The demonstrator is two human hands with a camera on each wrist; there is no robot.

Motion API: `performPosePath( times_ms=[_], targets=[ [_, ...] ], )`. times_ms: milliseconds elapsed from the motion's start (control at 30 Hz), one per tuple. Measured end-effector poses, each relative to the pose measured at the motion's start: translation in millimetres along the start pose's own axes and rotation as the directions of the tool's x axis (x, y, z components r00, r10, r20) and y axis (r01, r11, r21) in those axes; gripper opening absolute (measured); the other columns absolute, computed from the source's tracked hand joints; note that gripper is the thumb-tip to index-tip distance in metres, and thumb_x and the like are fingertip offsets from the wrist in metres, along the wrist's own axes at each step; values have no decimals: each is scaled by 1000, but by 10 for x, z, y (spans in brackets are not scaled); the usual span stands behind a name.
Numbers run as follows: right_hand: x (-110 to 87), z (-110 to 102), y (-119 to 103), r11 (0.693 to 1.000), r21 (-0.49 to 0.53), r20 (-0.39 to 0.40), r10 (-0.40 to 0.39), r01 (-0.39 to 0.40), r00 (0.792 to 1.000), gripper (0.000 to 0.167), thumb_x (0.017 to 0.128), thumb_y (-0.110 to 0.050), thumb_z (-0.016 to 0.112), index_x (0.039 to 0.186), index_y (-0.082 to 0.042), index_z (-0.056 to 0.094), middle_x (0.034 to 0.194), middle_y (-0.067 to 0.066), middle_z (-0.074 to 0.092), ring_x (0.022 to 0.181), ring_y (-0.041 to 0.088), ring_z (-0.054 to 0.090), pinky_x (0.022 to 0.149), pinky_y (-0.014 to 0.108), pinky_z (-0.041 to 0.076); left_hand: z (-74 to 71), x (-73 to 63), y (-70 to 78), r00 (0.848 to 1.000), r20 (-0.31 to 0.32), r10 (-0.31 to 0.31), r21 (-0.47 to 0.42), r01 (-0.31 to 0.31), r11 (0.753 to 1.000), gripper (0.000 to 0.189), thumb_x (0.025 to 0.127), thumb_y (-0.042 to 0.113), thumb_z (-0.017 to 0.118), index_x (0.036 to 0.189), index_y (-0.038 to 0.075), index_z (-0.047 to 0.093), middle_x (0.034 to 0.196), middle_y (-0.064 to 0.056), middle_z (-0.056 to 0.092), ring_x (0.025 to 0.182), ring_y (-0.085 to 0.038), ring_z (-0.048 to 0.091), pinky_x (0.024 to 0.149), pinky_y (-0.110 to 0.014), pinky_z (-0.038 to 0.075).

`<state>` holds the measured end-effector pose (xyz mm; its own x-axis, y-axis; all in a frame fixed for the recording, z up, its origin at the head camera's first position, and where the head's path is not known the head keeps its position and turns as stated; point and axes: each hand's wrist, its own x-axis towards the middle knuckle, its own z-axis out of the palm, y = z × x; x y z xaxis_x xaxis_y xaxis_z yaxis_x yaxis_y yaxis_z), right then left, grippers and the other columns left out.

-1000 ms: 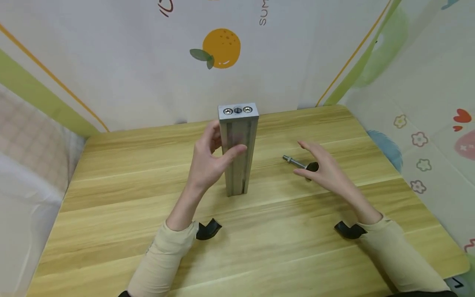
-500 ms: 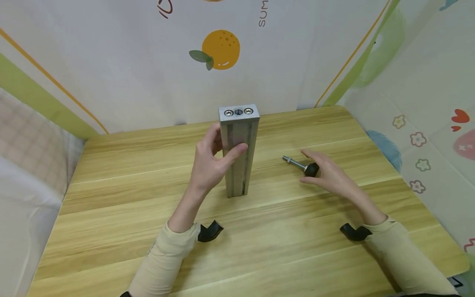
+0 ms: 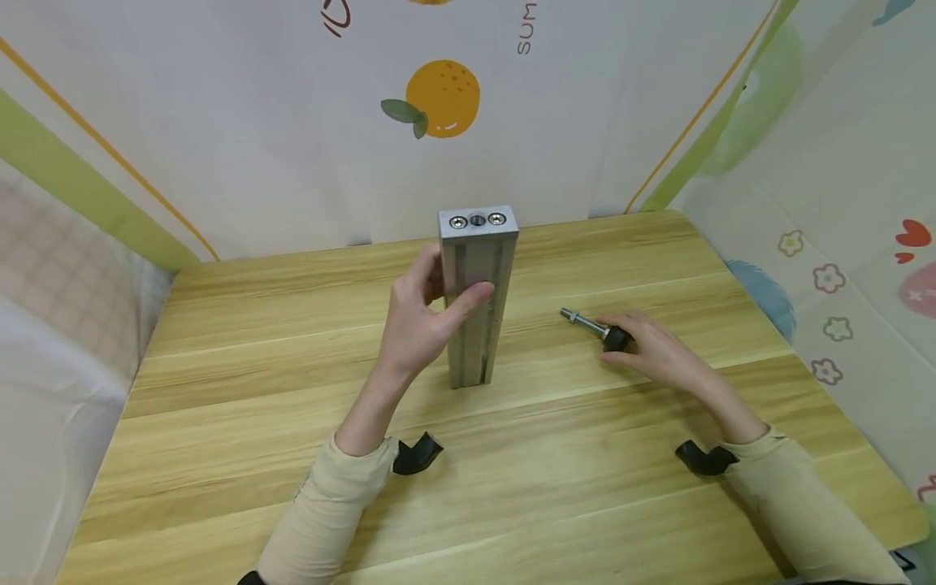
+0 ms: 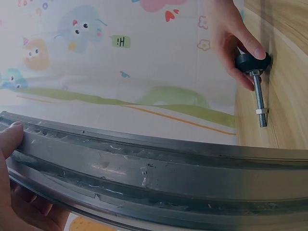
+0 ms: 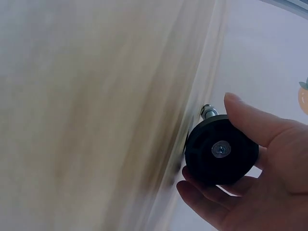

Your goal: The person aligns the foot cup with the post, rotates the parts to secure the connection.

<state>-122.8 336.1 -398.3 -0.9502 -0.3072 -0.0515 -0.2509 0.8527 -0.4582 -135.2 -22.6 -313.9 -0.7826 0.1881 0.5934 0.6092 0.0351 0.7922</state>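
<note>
A silver aluminium profile [image 3: 478, 309] stands upright on the table, its end plate [image 3: 478, 222] on top with two screws and a threaded hole between them. My left hand [image 3: 420, 325] grips its upper part, thumb across the front and fingers behind. To the right, a leveling foot [image 3: 617, 338] lies on the wood, its threaded rod [image 3: 587, 323] and nut pointing left and away. My right hand [image 3: 661, 353] pinches the round black base [image 5: 221, 150] of that foot, thumb on one side and fingers on the other. The left wrist view shows the profile [image 4: 144, 168] running crosswise.
The wooden table [image 3: 256, 390] ends at the back against a printed curtain [image 3: 329, 146]. Another printed curtain [image 3: 841, 203] hangs along the right side. Black wrist mounts [image 3: 417, 455] stick out from both sleeves, low over the table.
My right hand has come down and closed its thumb and fingers on the foot's black base. My left hand keeps its grip on the upright profile.
</note>
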Motion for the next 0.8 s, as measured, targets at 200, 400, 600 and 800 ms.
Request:
performPosePath(
  times_ms=[200, 400, 600, 800],
  targets=[
    [-19, -13, -6, 1000, 17, 11, 16, -17, 1000, 58, 92, -22, 76, 144, -4, 56, 140, 26, 58, 127, 45, 56, 100, 64, 47, 13, -1, 1, 1000, 0, 1, 8, -1, 1000, 45, 85, 0, 78, 126, 0, 60, 108, -19, 73, 87, -21, 73, 75, -28, 60],
    [2, -44, -24, 999, 46, -8, 9, -8, 1000, 57, 90, -18, 78, 142, -4, 59, 141, 26, 57, 128, 47, 56, 100, 62, 49, 15, 6, 0, 1000, 0, -10, 9, 10, 1000, 44, 85, 1, 79, 124, -1, 60, 107, -19, 74, 86, -19, 72, 75, -27, 59],
    [39, -116, -73, 998, 62, -80, -22, 27, 997, 57, 90, -17, 79, 141, -3, 58, 140, 23, 59, 129, 45, 55, 102, 63, 47, 2, 8, 4, 1000, -2, -4, 25, 4, 1000, 40, 85, 1, 79, 121, -2, 61, 104, -19, 73, 83, -18, 71, 73, -26, 59],
    [82, -187, -155, 995, 61, -175, -68, 79, 982, 53, 89, -13, 79, 138, -5, 61, 135, 22, 62, 115, 40, 63, 91, 57, 52, -5, -9, 6, 1000, 1, -9, 41, 9, 999, 39, 86, 3, 79, 120, -1, 61, 103, -18, 73, 83, -19, 72, 73, -27, 59]
  ],
)
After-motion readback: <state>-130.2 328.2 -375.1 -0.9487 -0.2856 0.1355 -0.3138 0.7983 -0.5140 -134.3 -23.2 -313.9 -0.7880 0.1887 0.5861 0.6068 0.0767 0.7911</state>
